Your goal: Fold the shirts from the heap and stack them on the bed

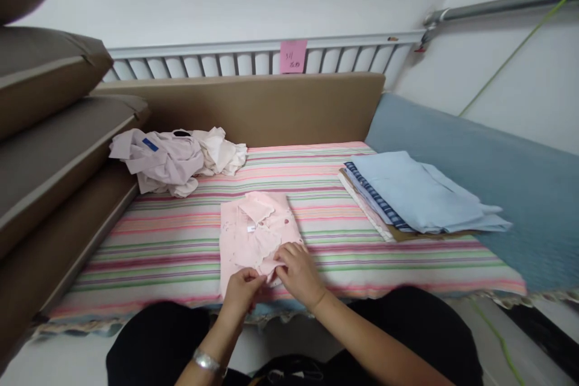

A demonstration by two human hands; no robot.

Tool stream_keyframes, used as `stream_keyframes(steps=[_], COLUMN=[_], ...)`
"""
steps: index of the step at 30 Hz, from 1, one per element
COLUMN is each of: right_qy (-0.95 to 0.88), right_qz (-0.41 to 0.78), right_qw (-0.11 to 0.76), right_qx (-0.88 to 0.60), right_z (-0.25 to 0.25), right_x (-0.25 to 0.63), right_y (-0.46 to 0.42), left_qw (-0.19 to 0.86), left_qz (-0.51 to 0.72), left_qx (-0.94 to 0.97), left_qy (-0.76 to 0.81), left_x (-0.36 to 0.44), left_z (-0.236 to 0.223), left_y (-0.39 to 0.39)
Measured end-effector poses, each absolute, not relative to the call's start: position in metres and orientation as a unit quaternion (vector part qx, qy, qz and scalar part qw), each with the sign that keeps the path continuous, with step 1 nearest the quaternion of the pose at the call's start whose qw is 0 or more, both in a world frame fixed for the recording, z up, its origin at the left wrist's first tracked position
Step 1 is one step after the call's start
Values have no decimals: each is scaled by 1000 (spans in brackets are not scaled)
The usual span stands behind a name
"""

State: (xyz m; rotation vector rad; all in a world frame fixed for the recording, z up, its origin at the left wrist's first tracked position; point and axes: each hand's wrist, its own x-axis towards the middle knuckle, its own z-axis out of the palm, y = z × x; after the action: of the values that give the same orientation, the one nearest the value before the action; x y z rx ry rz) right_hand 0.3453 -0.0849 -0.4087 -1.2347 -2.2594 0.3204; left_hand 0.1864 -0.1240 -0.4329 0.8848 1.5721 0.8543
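Observation:
A pink shirt (pixel 233 226) with a scalloped collar and small printed motifs lies folded into a rough rectangle on the striped bed cover (pixel 181 217). At its near edge my left hand (pixel 244 289) pinches the fabric between thumb and fingers, a silver bracelet on the wrist. Close beside it, my right hand (pixel 296 268) grips another bit of the same shirt, lifting the edge slightly. The fingertips of both hands are partly hidden by the cloth and by each other.
Crumpled pale clothes (pixel 169 157) lie at the back left, beside stacked brown cushions (pixel 58 139). At right is a pile of folded clothes (pixel 416 190), light blue on top. A brown backboard (pixel 271 105) and blue padded side (pixel 474 151) border the bed.

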Motion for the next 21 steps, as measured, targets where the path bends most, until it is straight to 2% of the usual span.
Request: stream_keyframes(steps=[4,8,11,14,18,21], right_qy=[-853,-898,-915,-906,-868,-874], right_qz=[113,120,148,169,159,153], right_qw=[259,213,197,217,273,225], right_qx=[-439,-365,-320,-323,-383,-402], right_z=[-410,-422,-426,-413,-380,-365], right_x=[347,353,362,366,350,321], right_y=[-90,-106,-108,-83,-5,58], left_qw=[402,247,245,240,193,115], left_qz=[417,347,303,291,315,349], left_qx=[486,618,650,654,667,665], left_qy=[655,661,652,656,647,650], left_x=[175,160,155,153,151,154], left_z=[-413,-417,-442,-470,-503,-525], left_y=[-123,-139,-150,-153,-150,-148])
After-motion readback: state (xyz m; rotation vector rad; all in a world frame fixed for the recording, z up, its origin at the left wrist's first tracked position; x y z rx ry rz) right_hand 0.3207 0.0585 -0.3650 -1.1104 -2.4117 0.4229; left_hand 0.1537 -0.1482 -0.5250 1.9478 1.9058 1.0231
